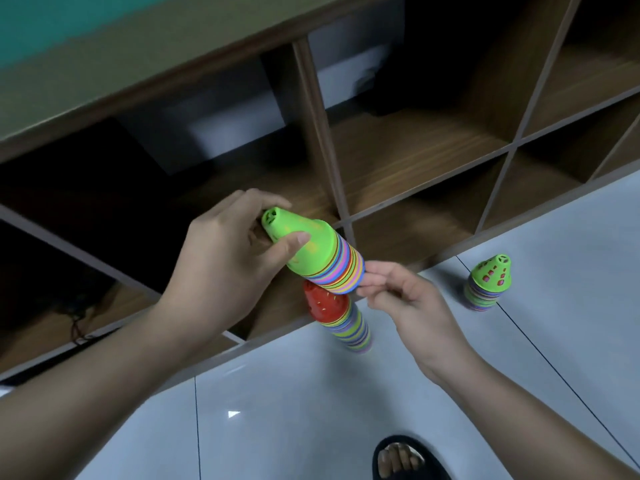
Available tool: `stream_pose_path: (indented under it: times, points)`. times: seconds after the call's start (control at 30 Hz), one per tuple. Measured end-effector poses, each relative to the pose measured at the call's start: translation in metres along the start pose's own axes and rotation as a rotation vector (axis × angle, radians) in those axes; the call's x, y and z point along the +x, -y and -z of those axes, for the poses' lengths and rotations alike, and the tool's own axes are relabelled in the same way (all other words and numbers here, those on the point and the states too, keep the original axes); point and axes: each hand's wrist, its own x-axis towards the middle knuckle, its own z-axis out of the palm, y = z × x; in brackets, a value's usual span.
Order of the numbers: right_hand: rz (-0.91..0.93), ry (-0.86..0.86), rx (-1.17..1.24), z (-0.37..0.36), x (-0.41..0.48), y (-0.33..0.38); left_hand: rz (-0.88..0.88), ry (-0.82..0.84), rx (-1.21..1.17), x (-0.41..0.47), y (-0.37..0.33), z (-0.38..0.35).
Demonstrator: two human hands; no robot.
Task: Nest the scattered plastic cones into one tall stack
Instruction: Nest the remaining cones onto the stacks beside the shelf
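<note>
The left hand [225, 265] is gripping the tip of the tilted green-topped stack [322, 258] and the right hand [405, 296] is pinching its bottom rim, seemingly just above the red-topped stack [343, 320] standing on the floor [311, 410], so I'd be levelling it before lowering.

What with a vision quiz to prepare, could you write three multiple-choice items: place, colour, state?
1. The small green-topped stack stands: A on the floor at right; B on a table; C on a chair.
2. Top cone of the standing stack under the held stack: A blue; B red; C yellow.
3. The left hand: A hangs idle; B grips the held stack's tip; C makes an empty fist.
Key: 1A, it sits on the floor; 2B, its cap is red; 3B, fingers wrap the green tip.
</note>
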Motion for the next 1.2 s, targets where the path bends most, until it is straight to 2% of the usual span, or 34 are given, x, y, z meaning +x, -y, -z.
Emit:
stream_pose_path:
  times: [0.3,0.5,0.6,0.7,0.87,0.97,1.2]
  points:
    - [-0.006,0.03,-0.072,-0.009,0.0,0.011,0.032,-0.079,-0.075,-0.002,-0.001,0.013]
    - [-0.142,-0.022,-0.297,-0.004,0.003,-0.016,0.036,0.053,-0.047,-0.011,0.02,-0.022]
    - [-0.224,0.002,-0.325,0.0,0.002,-0.035,0.035,0.168,-0.024,-0.014,0.024,-0.042]
    - [-0.239,-0.006,-0.341,0.005,0.003,-0.043,0.005,0.202,0.04,-0.01,0.021,-0.051]
    - [-0.226,-0.068,-0.328,0.023,0.006,-0.044,-0.157,0.117,0.112,0.009,-0.013,-0.056]
    - [-0.255,-0.115,-0.31,0.044,0.007,-0.047,-0.23,0.101,0.062,0.023,-0.045,-0.076]
    - [-0.347,-0.304,-0.3,0.115,0.006,-0.075,-0.231,0.2,-0.094,0.048,-0.09,-0.171]
